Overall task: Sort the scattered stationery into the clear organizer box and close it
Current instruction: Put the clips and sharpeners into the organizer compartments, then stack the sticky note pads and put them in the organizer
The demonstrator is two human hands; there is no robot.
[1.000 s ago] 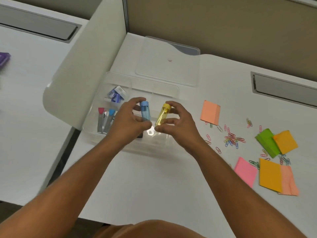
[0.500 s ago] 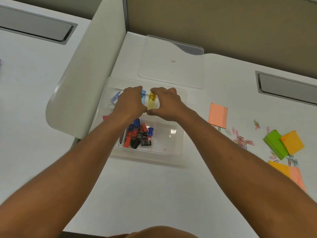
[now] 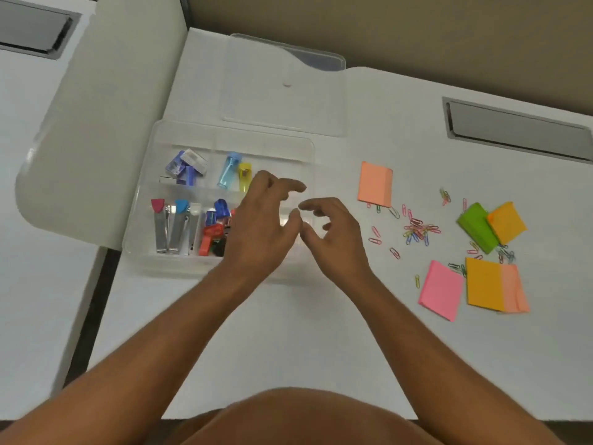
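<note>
Both hands hover empty over the clear plastic organizer box [image 3: 167, 136] at the desk's left: the left hand [image 3: 260, 226] and the right hand [image 3: 333, 232] show loosely curled, parted fingers, pinching nothing. Partway there, I'd judge. A translucent blue tube [image 3: 228, 170] and a yellow tube [image 3: 244, 176] lie side by side in a rear compartment, silver staplers [image 3: 173, 229] and a jumble of coloured clips [image 3: 215, 226] in front. Left to do: the scattered coloured paper clips [image 3: 417, 229] and sticky-note pads, orange [image 3: 374, 184], green [image 3: 475, 226] and pink [image 3: 441, 289], lie on the white desk [image 3: 288, 332]. The clear lid [image 3: 282, 91] lies detached behind the box. The hands hide the box's right compartments.
</note>
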